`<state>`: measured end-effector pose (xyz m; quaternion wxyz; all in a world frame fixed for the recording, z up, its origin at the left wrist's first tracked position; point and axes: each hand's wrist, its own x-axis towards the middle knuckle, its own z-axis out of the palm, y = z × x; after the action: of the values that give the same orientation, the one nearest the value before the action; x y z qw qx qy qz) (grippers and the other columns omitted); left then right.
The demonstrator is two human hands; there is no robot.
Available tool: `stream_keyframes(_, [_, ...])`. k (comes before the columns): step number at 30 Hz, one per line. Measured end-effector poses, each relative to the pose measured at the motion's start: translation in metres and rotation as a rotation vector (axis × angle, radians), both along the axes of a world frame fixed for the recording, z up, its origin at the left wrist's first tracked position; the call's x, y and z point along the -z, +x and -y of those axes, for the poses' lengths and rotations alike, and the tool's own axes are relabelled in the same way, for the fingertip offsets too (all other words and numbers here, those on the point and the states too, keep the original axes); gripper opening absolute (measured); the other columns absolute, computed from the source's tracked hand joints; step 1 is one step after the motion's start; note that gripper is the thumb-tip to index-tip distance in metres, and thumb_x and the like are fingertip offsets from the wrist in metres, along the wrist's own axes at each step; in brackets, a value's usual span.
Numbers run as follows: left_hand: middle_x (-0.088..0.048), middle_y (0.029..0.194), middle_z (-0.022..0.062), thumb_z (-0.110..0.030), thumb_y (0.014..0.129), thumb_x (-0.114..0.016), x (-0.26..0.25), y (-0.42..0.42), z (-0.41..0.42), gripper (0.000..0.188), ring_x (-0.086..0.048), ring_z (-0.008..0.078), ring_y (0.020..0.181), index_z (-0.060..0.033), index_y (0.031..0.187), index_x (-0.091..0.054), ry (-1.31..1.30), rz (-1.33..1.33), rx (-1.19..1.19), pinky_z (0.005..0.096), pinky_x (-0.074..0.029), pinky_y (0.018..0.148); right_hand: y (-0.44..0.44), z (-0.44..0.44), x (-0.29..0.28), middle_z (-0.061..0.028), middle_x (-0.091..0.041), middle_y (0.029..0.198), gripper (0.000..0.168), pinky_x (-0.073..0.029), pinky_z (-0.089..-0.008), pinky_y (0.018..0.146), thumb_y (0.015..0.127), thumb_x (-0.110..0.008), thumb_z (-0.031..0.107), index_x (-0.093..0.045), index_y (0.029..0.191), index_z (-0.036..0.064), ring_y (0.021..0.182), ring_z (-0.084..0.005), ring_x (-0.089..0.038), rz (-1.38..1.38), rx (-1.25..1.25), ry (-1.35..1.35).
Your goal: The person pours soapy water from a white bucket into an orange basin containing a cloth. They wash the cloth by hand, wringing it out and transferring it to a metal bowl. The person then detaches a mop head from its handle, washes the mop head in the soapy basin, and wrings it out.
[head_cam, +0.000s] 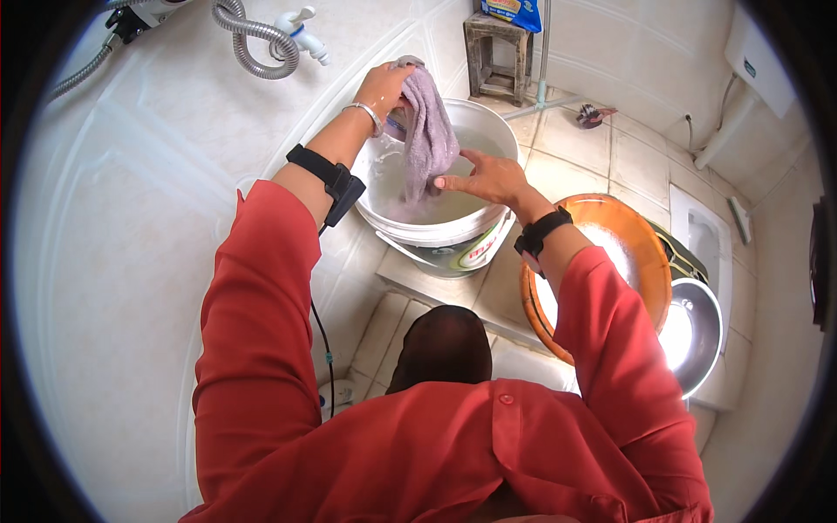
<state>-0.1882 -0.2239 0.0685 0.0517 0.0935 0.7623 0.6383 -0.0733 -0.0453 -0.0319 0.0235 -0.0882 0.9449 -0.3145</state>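
My left hand (384, 90) grips the top of a wet mauve towel (431, 124) above a white plastic bucket (425, 225). The towel hangs in folds, and its lower end reaches the cloudy water (480, 196) inside. Beside the towel's lower right edge is my right hand (494, 178), over the bucket, thumb and forefinger spread apart. Whether those fingertips touch the cloth I cannot tell. A bluish object (396, 127) shows partly behind the towel, too covered to name.
To the right stand an orange wood-look tub (644, 242) with suds and a metal basin (709, 333), near a squat toilet (719, 245). A wooden stool (500, 26) bears a blue bag (528, 16). A tap (304, 39) and metal hose (252, 29) are on the left wall.
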Motion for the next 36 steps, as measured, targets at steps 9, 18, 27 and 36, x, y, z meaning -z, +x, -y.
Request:
stream_keyframes(9, [-0.035, 0.137, 0.0218, -0.029, 0.067, -0.074, 0.094, 0.008, -0.01, 0.092, -0.032, 0.0327, 0.129, -0.0025, 0.14, -0.024, -1.364, -0.335, 1.029, 0.0347, -0.024, 0.109, -0.009, 0.006, 0.012, -0.0122, -0.067, 0.087, 0.024, -0.048, -0.0351, 0.078, 0.073, -0.058, 0.029, -0.07, 0.087, 0.012, 0.086, -0.0257, -0.064, -0.008, 0.04, 0.291])
stream_keyframes(18, [-0.052, 0.12, 0.02, -0.029, 0.07, -0.071, 0.202, 0.024, -0.051, 0.066, -0.048, 0.0319, 0.114, -0.0035, 0.125, -0.047, -1.958, -0.348, 1.367, 0.037, -0.037, 0.097, -0.008, 0.009, 0.019, -0.0106, -0.065, 0.075, 0.015, -0.048, -0.0382, 0.07, 0.075, -0.055, 0.025, -0.065, 0.077, 0.013, 0.077, -0.0294, -0.062, -0.051, 0.087, 0.221])
stream_keyframes(27, [-0.062, 0.106, 0.0185, -0.03, 0.073, -0.069, 0.173, -0.023, -0.032, 0.047, -0.057, 0.0303, 0.101, -0.004, 0.111, -0.059, -1.502, -0.122, 1.037, 0.0372, -0.044, 0.086, -0.005, 0.011, 0.017, -0.0123, -0.066, 0.079, 0.02, -0.049, -0.0381, 0.073, 0.078, -0.051, 0.023, -0.067, 0.085, 0.013, 0.079, -0.0287, -0.064, -0.084, 0.072, 0.193])
stream_keyframes(36, [-0.06, 0.102, 0.0056, -0.014, 0.083, -0.062, 0.011, 0.013, 0.011, 0.013, -0.055, 0.0132, 0.093, -0.0013, 0.081, -0.061, -0.599, -0.269, 0.561, 0.0276, -0.043, 0.086, -0.001, 0.006, 0.014, -0.013, -0.064, 0.093, 0.024, -0.047, -0.0392, 0.079, 0.074, -0.062, 0.028, -0.064, 0.092, 0.012, 0.091, -0.0286, -0.061, -0.243, 0.16, 0.005])
